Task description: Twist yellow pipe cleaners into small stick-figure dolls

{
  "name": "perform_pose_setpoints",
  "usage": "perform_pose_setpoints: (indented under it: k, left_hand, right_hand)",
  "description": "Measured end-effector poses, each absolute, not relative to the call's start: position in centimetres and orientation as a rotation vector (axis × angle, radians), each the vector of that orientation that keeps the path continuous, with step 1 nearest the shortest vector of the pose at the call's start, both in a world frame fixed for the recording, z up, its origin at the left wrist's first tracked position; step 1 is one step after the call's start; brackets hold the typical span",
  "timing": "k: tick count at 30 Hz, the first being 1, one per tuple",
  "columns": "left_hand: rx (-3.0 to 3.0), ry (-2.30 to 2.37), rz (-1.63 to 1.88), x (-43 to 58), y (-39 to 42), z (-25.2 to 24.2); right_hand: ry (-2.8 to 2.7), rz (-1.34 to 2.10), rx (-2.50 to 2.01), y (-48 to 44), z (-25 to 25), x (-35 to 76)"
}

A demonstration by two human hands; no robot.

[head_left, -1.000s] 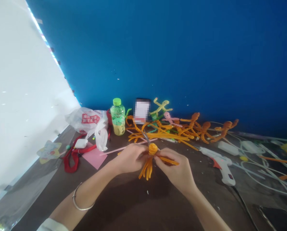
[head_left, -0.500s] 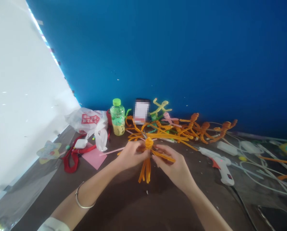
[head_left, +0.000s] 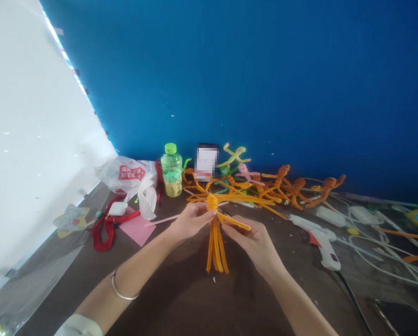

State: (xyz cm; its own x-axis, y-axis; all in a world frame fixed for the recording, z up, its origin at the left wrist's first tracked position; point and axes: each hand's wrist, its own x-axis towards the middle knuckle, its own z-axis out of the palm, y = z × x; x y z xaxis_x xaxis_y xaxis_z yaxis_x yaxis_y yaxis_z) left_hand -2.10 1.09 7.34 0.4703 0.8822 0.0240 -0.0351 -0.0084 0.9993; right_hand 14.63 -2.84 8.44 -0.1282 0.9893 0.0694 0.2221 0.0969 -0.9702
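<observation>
Barely legible red bag label (head_left: 132,172)

The bare left forearm (head_left: 131,273) and right forearm (head_left: 294,296) angle inward and upward, the left hand (head_left: 193,221) curled closed, the right hand (head_left: 252,245) just beside it, also curled.

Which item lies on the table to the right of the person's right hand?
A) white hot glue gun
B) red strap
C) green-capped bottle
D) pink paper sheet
A: the white hot glue gun lies on the table to the right of the right hand.
</observation>
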Motion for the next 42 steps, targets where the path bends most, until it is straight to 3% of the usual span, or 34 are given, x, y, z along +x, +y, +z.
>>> perform_pose_setpoints:
  k: [9,15,22,29,36,42]
  left_hand:
    - [1.552,0.782,0.746,-2.4,0.7,8.0]
    - [1.72,0.729,0.557,-2.5,0.1,8.5]
    - [2.071,0.983,0.535,-2.2,-0.6,8.2]
    - [2.362,1.342,0.64,-1.0,-0.4,6.4]
    - [2.108,1.428,0.806,-0.7,-0.3,6.0]
    - [1.588,1.254,0.995,-0.7,-0.4,5.9]
  right_hand:
    - [-1.714,1.098,-1.183,-2.1,8.6,16.1]
    - [-1.893,0.902,-1.251,-1.9,8.4,16.6]
    - [-2.151,0.395,-1.321,-2.2,8.7,16.8]
    - [-1.961,0.31,-1.454,-3.0,7.9,15.7]
    - [-1.917,0.198,-1.379,-3.7,8.1,14.1]
    - [-2.001,-0.115,-1.281,-4.4,6.8,13.7]
